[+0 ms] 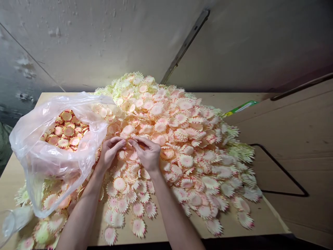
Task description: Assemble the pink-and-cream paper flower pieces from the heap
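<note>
A big heap of artificial flower petal pieces (186, 160), thin scalloped discs in pale pink and cream with red tips, covers much of the table. At its near left side my left hand (110, 152) pinches with thumb and forefinger. Close beside it my right hand (148, 152) is closed in a similar pinch. Between the fingertips is a small petal piece (127, 142), partly hidden by the fingers. Left of my hands stands a clear plastic bag (28, 142), its mouth wide and more petal pieces (68, 130) with darker red edges inside.
The wooden table (229, 231) meets a grey wall (104, 41) at the back. A cardboard panel (291, 139) stands at the right, with a black bent wire (283, 170) against it. A green packet (241, 107) lies behind the heap. A clear plastic item (15, 222) sits front left.
</note>
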{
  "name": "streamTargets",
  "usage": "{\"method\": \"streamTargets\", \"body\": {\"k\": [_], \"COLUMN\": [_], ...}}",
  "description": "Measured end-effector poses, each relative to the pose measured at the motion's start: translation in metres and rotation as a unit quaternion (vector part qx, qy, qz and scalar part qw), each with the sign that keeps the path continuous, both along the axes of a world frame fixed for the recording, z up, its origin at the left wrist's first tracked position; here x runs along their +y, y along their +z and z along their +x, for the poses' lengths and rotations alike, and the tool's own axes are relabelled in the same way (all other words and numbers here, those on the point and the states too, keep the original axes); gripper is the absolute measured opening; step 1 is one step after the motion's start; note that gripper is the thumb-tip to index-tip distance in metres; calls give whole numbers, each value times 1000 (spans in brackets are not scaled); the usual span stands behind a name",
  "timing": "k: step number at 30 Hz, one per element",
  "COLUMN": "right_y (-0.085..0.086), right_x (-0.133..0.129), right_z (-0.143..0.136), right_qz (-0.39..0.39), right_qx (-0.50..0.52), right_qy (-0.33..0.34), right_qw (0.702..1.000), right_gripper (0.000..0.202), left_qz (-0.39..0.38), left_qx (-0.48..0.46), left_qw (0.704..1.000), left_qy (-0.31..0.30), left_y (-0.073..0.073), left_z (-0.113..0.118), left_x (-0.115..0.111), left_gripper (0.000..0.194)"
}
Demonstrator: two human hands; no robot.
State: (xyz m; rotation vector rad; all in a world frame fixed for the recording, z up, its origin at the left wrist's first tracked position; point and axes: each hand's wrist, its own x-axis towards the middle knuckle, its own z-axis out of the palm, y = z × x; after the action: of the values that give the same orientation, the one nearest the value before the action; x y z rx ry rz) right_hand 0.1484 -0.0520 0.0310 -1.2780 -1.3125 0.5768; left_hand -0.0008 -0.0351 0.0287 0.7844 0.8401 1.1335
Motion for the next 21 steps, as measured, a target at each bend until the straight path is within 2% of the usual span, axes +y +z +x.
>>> {"method": "streamTargets", "body": {"k": [4,14,21], "right_y": [4,6,11], "right_x": [0,-1,1], "right_z": [1,4,3], "right_qz": [3,-52,-61], "right_qx": [-21,-78,-109], "right_qy": [18,66,79], "right_qw": [1000,993,989], "right_gripper": [15,37,39], "left_qz": [7,30,26], "left_qx": [-3,29,40], "left_qw": [1000,999,999], "left_qy": [2,-4,0], "left_y": [1,3,4], "left_z": [1,1,2], "left_x": [-1,-1,0], "left_gripper": [27,26,29]}}
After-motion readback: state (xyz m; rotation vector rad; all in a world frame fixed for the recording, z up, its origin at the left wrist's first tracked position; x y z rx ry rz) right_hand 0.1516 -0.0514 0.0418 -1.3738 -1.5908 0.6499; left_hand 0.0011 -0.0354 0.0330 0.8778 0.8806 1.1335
